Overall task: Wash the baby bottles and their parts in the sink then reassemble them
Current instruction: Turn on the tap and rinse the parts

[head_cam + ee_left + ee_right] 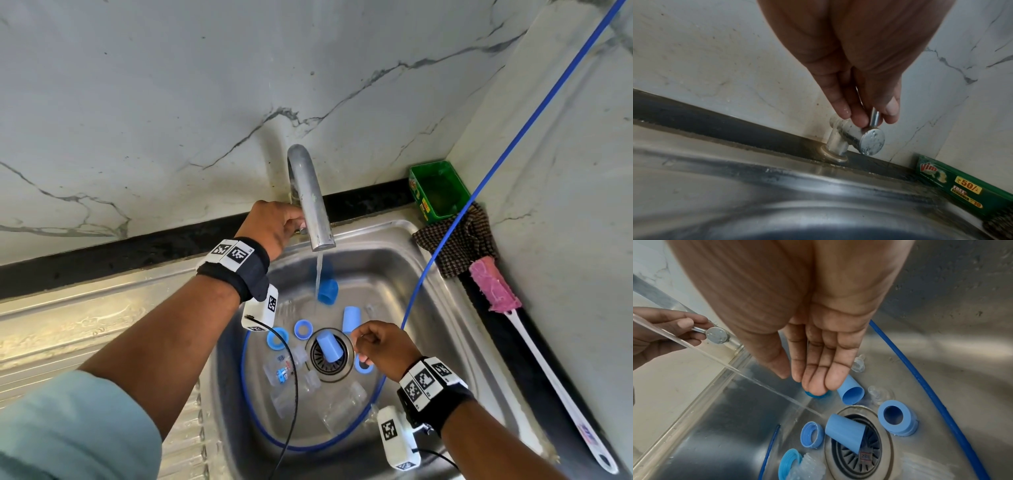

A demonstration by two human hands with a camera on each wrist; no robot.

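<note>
Head view: the left hand [274, 224] grasps the small lever behind the curved steel tap spout [310, 195] at the back rim of the stainless steel sink [455, 329], and a thin stream of water [319, 274] falls into the basin. The right hand [380, 346] hovers over the round metal drain strainer [330, 363], fingers loosely bent, holding nothing. Light-blue plastic caps [330, 347], blue screw rings [303, 329] and clear plastic bottles [342, 404] lie scattered on the basin floor around the drain.

Left wrist view: only here is the grip clear, with fingertips [844, 112] and thumb pinching the thin chrome lever [874, 117] of the tap body. A green dish-soap box [953, 183] sits at the back right corner.

Right wrist view: the right hand's relaxed fingers [818, 366] hang above the parts, and two small clear silicone teats [878, 393] near the drain show up, barely visible from the head.

The risk, as I judge it: opening the lever too far would make the stream hit the cap lying on the strainer and splash or scatter the light parts; the teats are easily overlooked.
</note>
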